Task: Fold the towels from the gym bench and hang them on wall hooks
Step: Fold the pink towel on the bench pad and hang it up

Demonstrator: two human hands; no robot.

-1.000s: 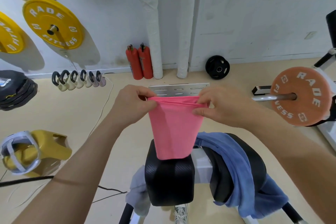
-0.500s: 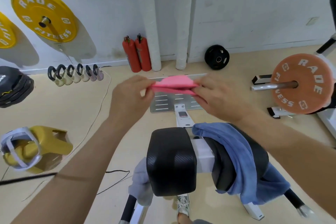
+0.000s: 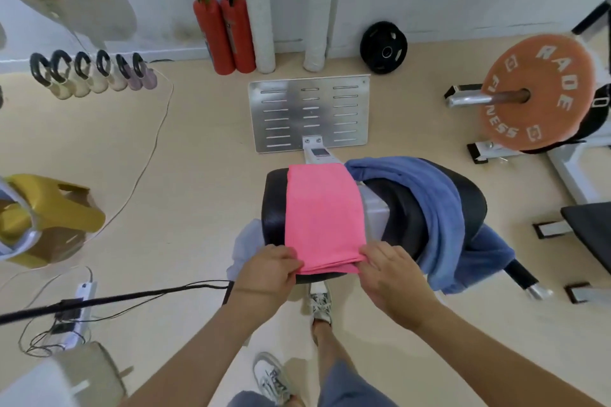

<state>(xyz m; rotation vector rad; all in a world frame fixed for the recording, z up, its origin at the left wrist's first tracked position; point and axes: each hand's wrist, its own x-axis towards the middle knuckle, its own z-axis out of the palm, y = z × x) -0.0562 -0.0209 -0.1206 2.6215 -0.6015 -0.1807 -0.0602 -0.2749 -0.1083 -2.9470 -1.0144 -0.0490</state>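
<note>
On the black padded surface (image 3: 272,205), pink towel (image 3: 322,218) lies folded flat, its long axis running straight away from the person and its near short edge at the pad's front lip. Left hand (image 3: 267,269) and right hand (image 3: 393,277) take one near corner each, equally close. Each grip pinches the stacked layers, and the right fingers lie flatter. Forearms converge from below, wrists low. Towel extends ahead of both grips, so a further fold would likely carry the near edge forward. Blue towel (image 3: 439,208) is draped unfolded just beside, to the right. No hooks in view.
</note>
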